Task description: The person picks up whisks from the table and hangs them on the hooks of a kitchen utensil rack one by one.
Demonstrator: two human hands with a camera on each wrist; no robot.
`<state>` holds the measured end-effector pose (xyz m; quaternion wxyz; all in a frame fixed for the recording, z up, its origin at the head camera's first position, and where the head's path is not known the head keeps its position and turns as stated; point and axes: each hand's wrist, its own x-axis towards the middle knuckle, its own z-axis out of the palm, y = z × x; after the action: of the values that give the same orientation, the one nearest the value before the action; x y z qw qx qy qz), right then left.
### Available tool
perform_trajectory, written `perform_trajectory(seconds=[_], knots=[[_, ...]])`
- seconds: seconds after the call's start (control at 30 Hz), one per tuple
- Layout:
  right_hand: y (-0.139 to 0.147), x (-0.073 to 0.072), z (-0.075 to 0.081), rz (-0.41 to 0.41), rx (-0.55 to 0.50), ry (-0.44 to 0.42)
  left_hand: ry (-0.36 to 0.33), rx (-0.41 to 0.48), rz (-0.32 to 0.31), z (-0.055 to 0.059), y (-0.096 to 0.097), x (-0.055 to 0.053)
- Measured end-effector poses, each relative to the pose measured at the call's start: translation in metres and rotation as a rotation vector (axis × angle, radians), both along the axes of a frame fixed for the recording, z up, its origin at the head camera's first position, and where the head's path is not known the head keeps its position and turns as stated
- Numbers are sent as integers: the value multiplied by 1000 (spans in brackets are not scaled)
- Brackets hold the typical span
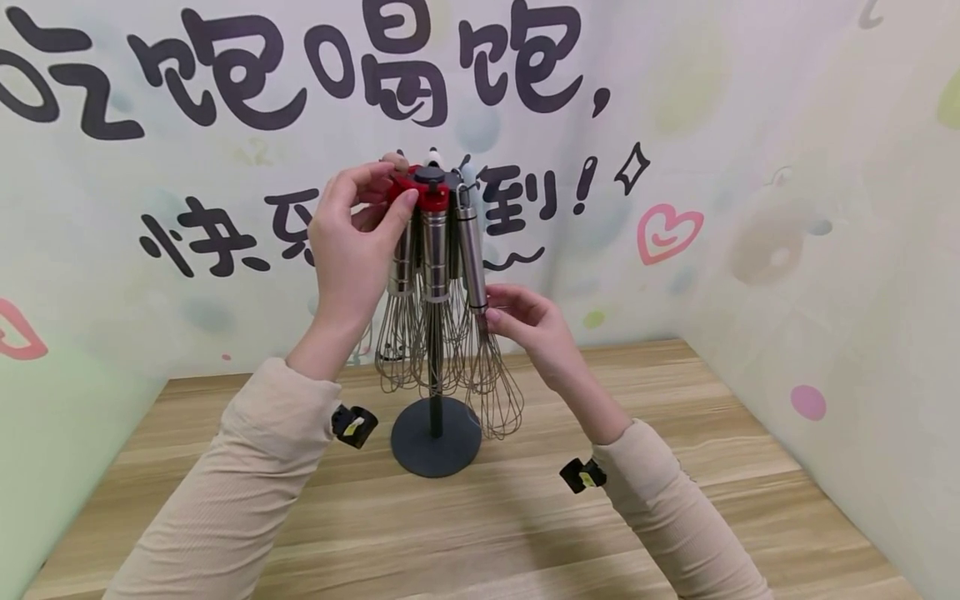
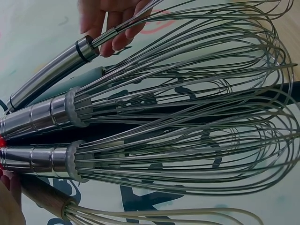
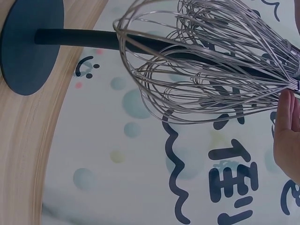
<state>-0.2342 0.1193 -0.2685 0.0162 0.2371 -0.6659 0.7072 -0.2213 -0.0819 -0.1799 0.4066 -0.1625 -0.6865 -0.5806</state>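
A dark whisk stand (image 1: 437,447) with a round base and a thin post carries several whisks around its top. At its left side my left hand (image 1: 352,229) grips the red top of a steel-handled whisk (image 1: 402,271), thumb in front and fingers behind. Beside it hangs another red-topped whisk (image 1: 435,258). On the right, a slimmer steel whisk (image 1: 470,250) tilts outward, its top loop at the stand's hooks; whether it bears on a hook cannot be told. My right hand (image 1: 536,329) pinches this whisk's neck, just below the handle; the fingers (image 2: 112,28) show behind it in the left wrist view.
A wooden-handled whisk (image 2: 49,197) and a pale green-handled one (image 2: 70,84) hang among the others. The stand is on a wood-grain table (image 1: 337,517). Close behind rises a white wall (image 1: 622,275) with dark lettering, and walls flank both sides.
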Motion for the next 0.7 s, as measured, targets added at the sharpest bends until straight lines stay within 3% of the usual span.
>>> perform_trajectory(seconds=[0.23, 0.37, 0.53, 0.7], knots=[[6, -1, 3, -20, -23, 42, 19, 13, 98, -1, -9, 1], [14, -1, 5, -79, -12, 73, -20, 16, 141, -4, -20, 4], [30, -5, 7, -215, 59, 95, -80, -21, 214, -12, -36, 13], [50, -11, 7, -407, 266, 129, -156, -96, 304, -21, -56, 21]])
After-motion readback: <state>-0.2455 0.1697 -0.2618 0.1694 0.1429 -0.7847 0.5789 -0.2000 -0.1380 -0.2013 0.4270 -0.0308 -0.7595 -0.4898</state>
